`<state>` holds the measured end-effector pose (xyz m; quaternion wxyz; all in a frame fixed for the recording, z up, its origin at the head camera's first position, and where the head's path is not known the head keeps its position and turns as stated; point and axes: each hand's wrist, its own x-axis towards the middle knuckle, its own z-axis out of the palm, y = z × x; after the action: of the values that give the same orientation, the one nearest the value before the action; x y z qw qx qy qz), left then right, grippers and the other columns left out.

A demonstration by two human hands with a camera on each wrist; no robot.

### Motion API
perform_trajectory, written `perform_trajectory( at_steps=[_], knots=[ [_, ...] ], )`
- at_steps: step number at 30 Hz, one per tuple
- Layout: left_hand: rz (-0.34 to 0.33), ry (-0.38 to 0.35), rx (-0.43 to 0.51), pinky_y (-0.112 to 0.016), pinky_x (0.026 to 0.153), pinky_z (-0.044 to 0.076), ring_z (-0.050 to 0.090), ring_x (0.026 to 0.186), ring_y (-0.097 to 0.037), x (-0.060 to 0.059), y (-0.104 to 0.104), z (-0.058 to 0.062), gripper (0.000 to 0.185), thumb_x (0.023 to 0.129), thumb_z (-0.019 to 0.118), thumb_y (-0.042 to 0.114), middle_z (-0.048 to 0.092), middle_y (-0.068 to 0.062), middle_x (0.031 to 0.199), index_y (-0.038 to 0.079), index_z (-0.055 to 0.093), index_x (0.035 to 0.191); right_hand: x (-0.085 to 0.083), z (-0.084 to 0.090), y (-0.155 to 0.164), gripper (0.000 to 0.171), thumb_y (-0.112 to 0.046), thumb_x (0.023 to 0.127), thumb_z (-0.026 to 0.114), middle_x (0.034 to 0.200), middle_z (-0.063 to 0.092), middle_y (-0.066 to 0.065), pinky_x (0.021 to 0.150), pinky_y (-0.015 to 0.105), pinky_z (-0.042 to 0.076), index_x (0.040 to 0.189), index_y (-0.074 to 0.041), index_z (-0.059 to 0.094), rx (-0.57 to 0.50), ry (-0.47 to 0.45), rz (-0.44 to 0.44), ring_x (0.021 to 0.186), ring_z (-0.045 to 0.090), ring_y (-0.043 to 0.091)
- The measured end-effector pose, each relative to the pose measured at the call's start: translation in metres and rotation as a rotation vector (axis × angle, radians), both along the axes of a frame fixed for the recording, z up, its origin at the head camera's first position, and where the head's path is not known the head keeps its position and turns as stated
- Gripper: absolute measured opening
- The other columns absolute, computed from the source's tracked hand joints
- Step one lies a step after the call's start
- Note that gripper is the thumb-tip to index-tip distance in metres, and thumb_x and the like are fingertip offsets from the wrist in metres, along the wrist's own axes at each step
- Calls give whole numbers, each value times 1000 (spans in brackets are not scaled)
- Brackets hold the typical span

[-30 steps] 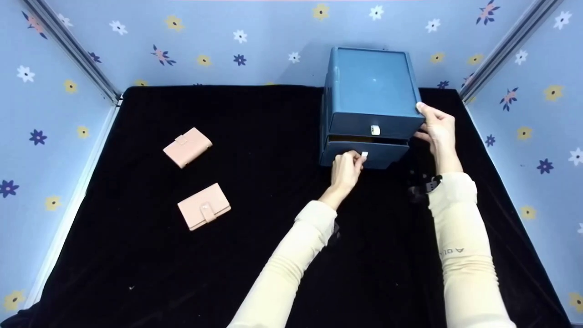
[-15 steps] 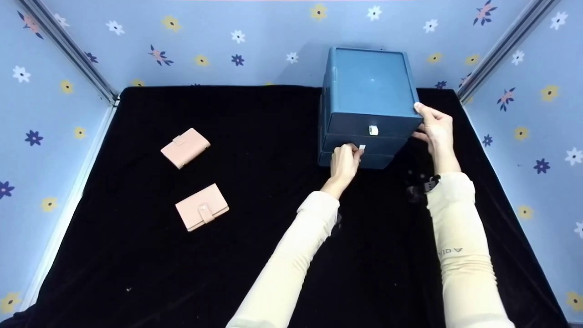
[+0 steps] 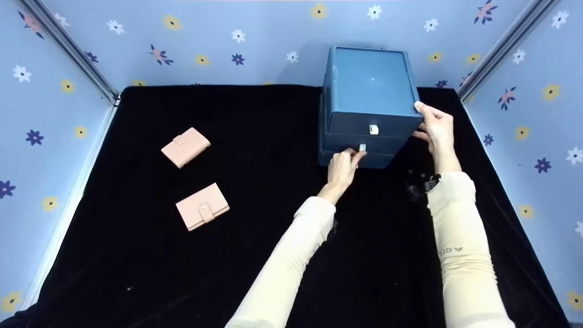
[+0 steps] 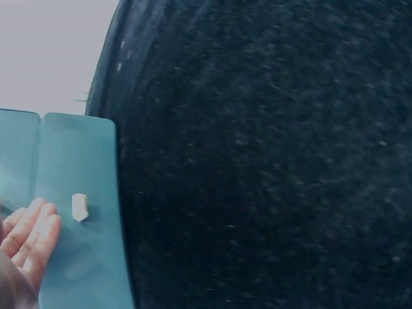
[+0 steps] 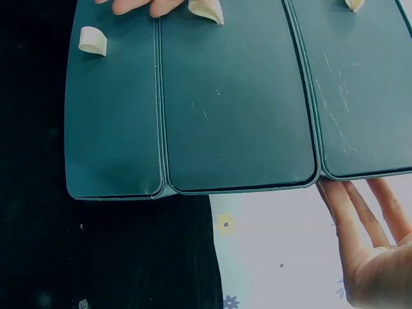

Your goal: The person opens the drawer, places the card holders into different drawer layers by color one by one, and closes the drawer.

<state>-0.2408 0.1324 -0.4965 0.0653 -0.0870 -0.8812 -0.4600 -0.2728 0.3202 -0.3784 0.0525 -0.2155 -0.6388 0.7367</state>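
Observation:
A blue three-drawer cabinet [image 3: 373, 82] stands at the back right with its drawers flush. My left hand [image 3: 344, 171] is in front of the middle drawer [image 3: 391, 144], thumb and fingertips right at its small white pull tab [image 3: 362, 147]. In the left wrist view the fingers [image 4: 40, 235] are extended, left of the bottom drawer's tab [image 4: 79, 207]. My right hand [image 3: 437, 130] steadies the cabinet, thumb on its upper front corner. The right wrist view shows that hand's straight fingers [image 5: 347, 222] against the cabinet's side.
Two pink snap wallets lie on the left of the black cloth [image 3: 136, 255]: one farther back [image 3: 186, 146], one nearer [image 3: 202, 207]. Floral-patterned walls close in the back [image 3: 264, 41] and both sides.
The middle drawer, sticking out with a gap above it one second ago, has slid back flush. My left hand moved in with it, then dropped slightly below the tab. The right hand stays put.

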Motion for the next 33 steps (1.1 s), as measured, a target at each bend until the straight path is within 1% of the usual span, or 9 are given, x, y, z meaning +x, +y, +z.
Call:
perform_trajectory(
  at_steps=[4,7,13,18,21,24,29,31,33],
  knots=[
    [-15,12,-20,-21,55,46,57,56,-9,2,-2,-7,37,84,53,44,61,5,64,10,65,78,0,1,0,43,-26,67,77,88,61,5,55,28,52,103,-6,66,-7,2,2,67,64,15],
    [1,-5,-58,-23,55,47,59,57,-12,3,-2,-12,36,84,52,45,62,3,66,12,64,75,0,2,0,42,-26,68,77,86,62,5,55,28,52,103,-6,66,-7,1,4,66,64,15],
    [52,-74,-118,-29,57,48,62,63,-19,5,-2,-18,37,84,52,46,63,1,66,14,65,72,0,1,0,45,-27,68,77,79,63,3,53,27,52,105,-5,65,2,-2,0,64,64,15],
    [57,-139,-125,-29,50,45,57,55,-18,7,-1,-22,41,85,52,45,56,0,58,12,55,61,0,0,0,47,-27,68,76,82,63,3,53,27,52,107,-5,64,12,4,1,65,64,14],
    [62,-180,-116,-30,50,44,57,56,-18,7,0,-25,41,86,52,43,56,-2,59,12,53,59,0,0,0,46,-27,68,76,80,63,3,52,27,51,106,-5,64,9,9,0,64,64,14],
    [72,-210,-108,-31,53,46,61,63,-20,7,2,-26,37,86,53,40,63,-5,68,12,60,64,0,-1,0,46,-27,68,76,79,63,4,52,27,51,106,-5,64,11,10,-1,64,64,14],
    [69,-232,-82,-30,57,47,62,70,-20,5,5,-26,25,87,55,33,66,-4,81,13,69,82,1,0,0,48,-28,68,76,90,60,5,53,26,51,109,-5,63,23,0,1,66,63,14],
    [67,-238,-70,-28,57,47,62,69,-17,5,5,-26,22,87,55,30,66,-2,82,13,70,86,1,0,-1,50,-28,68,76,92,60,5,53,26,51,110,-5,62,22,-5,1,67,63,14],
    [71,-248,-52,-26,56,46,61,66,-14,5,5,-26,19,87,56,27,66,1,78,13,70,86,1,0,-1,50,-28,69,76,91,60,5,54,26,52,111,-4,62,15,-6,1,67,64,14]
  ],
)
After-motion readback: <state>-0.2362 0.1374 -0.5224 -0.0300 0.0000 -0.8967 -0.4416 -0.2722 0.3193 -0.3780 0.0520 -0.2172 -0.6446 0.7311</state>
